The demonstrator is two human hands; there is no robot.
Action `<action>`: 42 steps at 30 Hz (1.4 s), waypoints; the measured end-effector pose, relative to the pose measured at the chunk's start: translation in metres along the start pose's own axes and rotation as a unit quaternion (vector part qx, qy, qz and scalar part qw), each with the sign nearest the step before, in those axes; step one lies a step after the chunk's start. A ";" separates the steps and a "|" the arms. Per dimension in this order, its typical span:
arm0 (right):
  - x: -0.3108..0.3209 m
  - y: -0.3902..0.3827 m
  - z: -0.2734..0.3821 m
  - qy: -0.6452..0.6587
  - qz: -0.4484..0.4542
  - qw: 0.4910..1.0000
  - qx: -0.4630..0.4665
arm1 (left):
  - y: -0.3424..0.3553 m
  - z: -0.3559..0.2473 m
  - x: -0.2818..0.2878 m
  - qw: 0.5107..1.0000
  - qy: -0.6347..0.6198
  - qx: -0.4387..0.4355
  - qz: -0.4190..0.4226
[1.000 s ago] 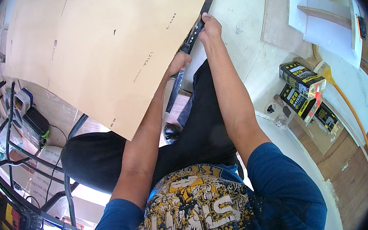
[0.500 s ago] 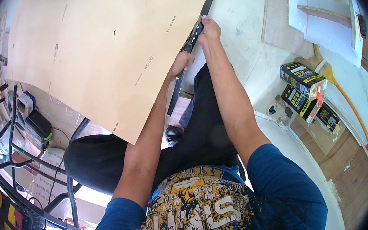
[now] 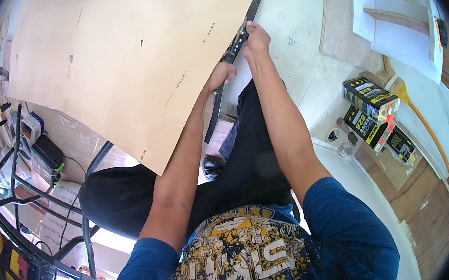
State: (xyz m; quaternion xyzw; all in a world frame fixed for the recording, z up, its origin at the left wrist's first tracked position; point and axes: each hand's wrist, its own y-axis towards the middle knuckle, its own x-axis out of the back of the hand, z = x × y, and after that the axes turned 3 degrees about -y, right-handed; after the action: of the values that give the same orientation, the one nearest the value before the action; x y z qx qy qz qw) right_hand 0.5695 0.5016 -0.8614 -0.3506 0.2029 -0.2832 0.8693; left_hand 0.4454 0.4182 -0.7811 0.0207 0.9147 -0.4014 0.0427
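Note:
A large tan sheet point(image 3: 123, 64) with small dark print spreads over the upper left. Along its right edge runs a long narrow black strip point(image 3: 214, 120), with a row of pale dots near my hands. My right hand point(image 3: 257, 39) is closed on the strip's upper part at the sheet's edge. Lower down the same edge, my left hand point(image 3: 221, 75) is curled into a fist around the strip, its fingers partly hidden. The left forearm lies beside the sheet's near corner. Whether the strip is fixed to the sheet, I cannot tell.
Black-and-yellow cans point(image 3: 371, 98) stand at the right, near an orange-handled tool point(image 3: 430, 134) and a white shelf unit point(image 3: 400, 27). A black metal frame point(image 3: 87, 218) is at the lower left, with a black case point(image 3: 47, 151) beside it. My bent knees are under the sheet.
The sheet and strip have shifted very slightly, and the strip's lower end looks turned more edge-on. Both hands keep their grip in nearly the same places.

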 end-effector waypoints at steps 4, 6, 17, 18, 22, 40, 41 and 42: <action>0.007 0.014 -0.004 0.013 0.020 1.000 -0.009 | 0.005 0.006 -0.001 1.000 0.017 0.002 0.017; 0.013 0.022 -0.006 0.002 0.011 1.000 -0.002 | 0.006 0.006 -0.005 1.000 0.012 0.002 0.016; 0.006 0.059 0.039 -0.117 0.099 0.988 0.014 | -0.019 -0.039 -0.006 0.977 0.212 0.005 -0.005; 0.008 0.065 0.036 -0.100 0.090 0.991 0.018 | -0.019 -0.038 -0.007 0.981 0.196 -0.007 -0.010; -0.005 0.048 0.034 -0.010 0.115 0.993 0.017 | -0.015 -0.043 0.004 0.972 0.233 -0.005 -0.033; -0.010 0.040 0.041 -0.013 0.103 0.995 0.008 | -0.004 -0.023 0.005 0.975 0.215 -0.040 -0.037; -0.013 0.035 0.042 0.002 0.103 0.995 -0.002 | -0.003 -0.019 0.006 0.979 0.198 -0.039 -0.038; -0.016 0.032 0.042 0.002 0.108 0.994 -0.004 | 0.001 -0.012 0.007 0.986 0.163 -0.017 -0.032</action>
State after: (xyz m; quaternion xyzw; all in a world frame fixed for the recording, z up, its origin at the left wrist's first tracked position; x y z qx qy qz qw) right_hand 0.5916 0.5515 -0.8543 -0.3296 0.2427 -0.1877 0.8929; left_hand 0.4381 0.4276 -0.7741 0.0556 0.9163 -0.3780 -0.1200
